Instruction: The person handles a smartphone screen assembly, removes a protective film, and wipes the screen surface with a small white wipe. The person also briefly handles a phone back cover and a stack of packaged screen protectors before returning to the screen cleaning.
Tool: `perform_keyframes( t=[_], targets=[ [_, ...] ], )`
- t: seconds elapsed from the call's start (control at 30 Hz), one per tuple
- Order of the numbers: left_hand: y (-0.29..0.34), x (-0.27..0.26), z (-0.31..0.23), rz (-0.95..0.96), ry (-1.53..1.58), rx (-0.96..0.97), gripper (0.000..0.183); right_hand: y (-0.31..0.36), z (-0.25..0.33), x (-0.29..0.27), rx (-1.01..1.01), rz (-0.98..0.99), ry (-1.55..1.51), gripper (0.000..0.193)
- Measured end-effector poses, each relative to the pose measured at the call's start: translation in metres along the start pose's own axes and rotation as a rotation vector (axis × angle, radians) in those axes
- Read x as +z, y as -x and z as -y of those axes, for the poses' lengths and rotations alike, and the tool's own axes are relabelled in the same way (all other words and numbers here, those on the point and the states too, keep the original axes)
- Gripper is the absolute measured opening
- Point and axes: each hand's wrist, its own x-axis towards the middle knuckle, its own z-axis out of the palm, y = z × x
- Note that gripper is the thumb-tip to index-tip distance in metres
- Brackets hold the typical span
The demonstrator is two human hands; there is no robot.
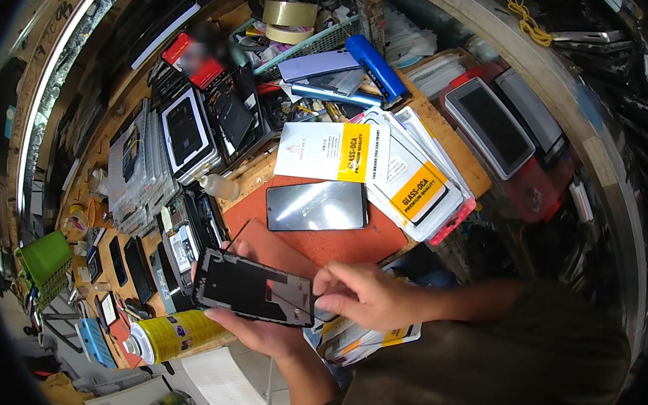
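Black phone frame (248,286): long axis upper left to lower right. Left hand (256,333): grip clasping its sides. Right hand (368,296): grip at right end, pinch indeterminable.

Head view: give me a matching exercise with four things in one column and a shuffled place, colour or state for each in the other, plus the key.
Things:
1. Dark phone frame
2. Spray can
3. Glossy phone
4. Basket at far left

Descriptions:
A. Lying on the orange-red mat
B. Held in the left hand, the right hand at one end
C. Bright green
D. Mainly yellow

Pairs: 1-B; 2-D; 3-A; 4-C
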Motion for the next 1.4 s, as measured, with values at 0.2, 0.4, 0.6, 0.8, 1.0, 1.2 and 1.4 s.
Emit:
perform_keyframes(
  t=[0.2,0.4,0.6,0.8,1.0,1.2,1.4],
  targets=[
    [-0.032,-0.048,0.004,-0.200,-0.209,-0.224,0.045,-0.048,0.029,-0.100,-0.326,-0.166,0.721,0.017],
    [-0.043,-0.055,0.011,-0.090,-0.767,-0.158,0.039,-0.116,0.031,-0.162,-0.042,0.004,0.971,0.018],
    [-0.036,-0.039,-0.006,-0.025,-1.516,0.065,0.037,-0.123,0.031,-0.153,0.012,-0.090,1.112,0.015],
    [-0.028,-0.031,-0.019,0.003,-1.552,0.337,0.018,-0.105,0.057,-0.156,-0.109,-0.218,0.917,0.010],
    [-0.016,0.002,-0.009,0.229,-0.481,-0.164,0.031,-0.052,0.080,-0.109,-0.316,-0.265,0.300,0.007],
    [-0.031,0.002,-0.003,0.174,-0.181,-0.019,0.049,0.003,0.024,-0.013,-0.238,-0.338,0.137,0.010],
    [-0.029,-0.059,-0.061,-0.013,-0.572,0.245,0.045,0.061,0.015,-0.036,0.116,0.042,0.181,0.024]
  ],
)
